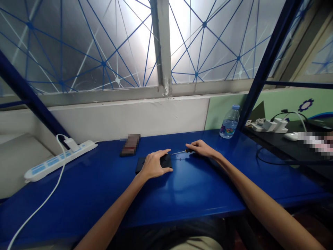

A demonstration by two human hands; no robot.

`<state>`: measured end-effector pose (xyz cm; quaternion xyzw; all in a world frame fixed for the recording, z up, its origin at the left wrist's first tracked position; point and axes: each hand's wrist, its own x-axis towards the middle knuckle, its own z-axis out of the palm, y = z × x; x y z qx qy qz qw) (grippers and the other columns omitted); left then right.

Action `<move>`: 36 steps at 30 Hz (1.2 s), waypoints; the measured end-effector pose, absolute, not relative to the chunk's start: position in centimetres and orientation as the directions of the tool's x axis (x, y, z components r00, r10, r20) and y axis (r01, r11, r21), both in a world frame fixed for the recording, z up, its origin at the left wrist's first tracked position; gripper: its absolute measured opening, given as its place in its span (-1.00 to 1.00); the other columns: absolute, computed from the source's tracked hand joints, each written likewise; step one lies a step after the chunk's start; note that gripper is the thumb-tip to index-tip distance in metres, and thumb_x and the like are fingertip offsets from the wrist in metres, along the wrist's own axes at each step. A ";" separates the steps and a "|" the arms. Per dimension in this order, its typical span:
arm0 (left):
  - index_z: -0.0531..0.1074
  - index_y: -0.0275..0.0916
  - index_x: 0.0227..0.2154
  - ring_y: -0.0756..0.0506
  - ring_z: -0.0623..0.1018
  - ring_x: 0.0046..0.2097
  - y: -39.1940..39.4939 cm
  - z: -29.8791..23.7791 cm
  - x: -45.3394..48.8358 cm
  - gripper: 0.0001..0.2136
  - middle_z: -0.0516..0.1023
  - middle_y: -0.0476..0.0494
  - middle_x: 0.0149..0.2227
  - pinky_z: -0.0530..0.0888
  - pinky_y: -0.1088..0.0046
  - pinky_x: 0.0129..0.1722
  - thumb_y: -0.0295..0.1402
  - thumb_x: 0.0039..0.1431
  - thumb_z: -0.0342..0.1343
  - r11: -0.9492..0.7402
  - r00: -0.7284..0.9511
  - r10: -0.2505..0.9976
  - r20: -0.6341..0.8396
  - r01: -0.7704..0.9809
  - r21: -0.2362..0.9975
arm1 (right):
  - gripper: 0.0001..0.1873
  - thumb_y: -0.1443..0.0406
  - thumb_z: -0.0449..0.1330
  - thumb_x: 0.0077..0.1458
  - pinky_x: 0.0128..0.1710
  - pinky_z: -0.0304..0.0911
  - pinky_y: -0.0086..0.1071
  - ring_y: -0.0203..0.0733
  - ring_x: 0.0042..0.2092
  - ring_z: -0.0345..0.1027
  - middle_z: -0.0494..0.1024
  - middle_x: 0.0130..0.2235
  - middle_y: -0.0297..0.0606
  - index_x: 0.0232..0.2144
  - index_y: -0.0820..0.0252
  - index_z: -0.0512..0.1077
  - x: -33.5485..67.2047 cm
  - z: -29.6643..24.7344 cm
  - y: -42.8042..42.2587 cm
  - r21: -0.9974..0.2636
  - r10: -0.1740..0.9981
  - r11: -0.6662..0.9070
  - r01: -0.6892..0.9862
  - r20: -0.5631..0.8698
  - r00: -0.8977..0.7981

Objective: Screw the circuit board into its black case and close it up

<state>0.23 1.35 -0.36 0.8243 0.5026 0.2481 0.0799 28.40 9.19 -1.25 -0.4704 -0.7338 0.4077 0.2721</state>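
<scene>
My left hand (153, 164) lies over a flat black box (141, 164), thumb and forefinger spread along two of its sides and holding it against the table. Pinched in my right hand (200, 148) is a screwdriver (179, 152) with a dark handle and a thin metal shaft. Its tip points left and ends close to the box's right edge; whether they touch I cannot tell. A few tiny dark pieces, perhaps screws (179, 159), lie on the blue table (197, 187) just below the shaft.
Behind the box lies a dark, partly blurred-out flat object (131, 144). A white power strip (62, 159) with a plug and cable stands at the left. A water bottle (230, 123) is at the back right, near a blue post and another power strip (272, 125).
</scene>
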 end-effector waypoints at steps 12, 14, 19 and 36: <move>0.40 -0.10 0.20 -0.35 0.55 0.08 1.0 0.2 0.1 -0.27 0.56 -0.23 0.12 0.48 0.04 0.06 -0.21 -0.10 0.44 -0.485 0.390 0.870 0.301 0.786 0.384 | -0.53 -0.07 0.37 -0.07 -0.63 0.06 -0.46 -0.35 -0.63 0.21 0.44 -0.57 -0.38 -0.44 0.20 0.39 28.7 -1.9 9.5 -0.948 0.899 0.138 0.288 -0.001 -0.437; 0.39 -0.10 0.20 -0.35 0.54 0.10 1.1 0.1 0.1 -0.26 0.56 -0.23 0.12 0.47 0.03 0.08 -0.23 -0.11 0.45 -0.480 0.385 0.874 0.297 0.781 0.399 | -0.53 -0.10 0.31 0.00 -0.58 0.08 -0.43 -0.32 -0.61 0.22 0.45 -0.57 -0.35 -0.45 0.21 0.47 28.6 -1.9 9.6 -0.917 0.914 0.186 0.354 0.029 -0.405; 0.39 -0.06 0.20 -0.36 0.54 0.10 1.1 0.2 0.0 -0.25 0.56 -0.22 0.12 0.47 -0.01 0.10 -0.25 -0.14 0.46 -0.467 0.374 0.882 0.287 0.775 0.426 | -0.51 -0.11 0.17 0.14 -0.42 0.10 -0.39 -0.21 -0.43 0.32 0.53 -0.50 -0.29 -0.48 0.16 0.56 28.1 -2.3 9.6 -0.753 0.929 0.328 0.570 0.150 -0.337; 0.37 -0.11 0.21 -0.38 0.54 0.09 1.3 -0.4 -0.6 -0.25 0.56 -0.27 0.10 0.48 -0.05 0.09 -0.26 -0.11 0.44 -0.490 0.378 0.866 0.329 0.772 0.404 | -0.55 -0.07 0.36 -0.06 -0.60 0.03 -0.42 -0.34 -0.64 0.11 0.33 -0.65 -0.44 -0.46 0.15 0.38 27.0 -2.4 10.0 -0.949 0.946 0.110 0.296 0.008 -0.324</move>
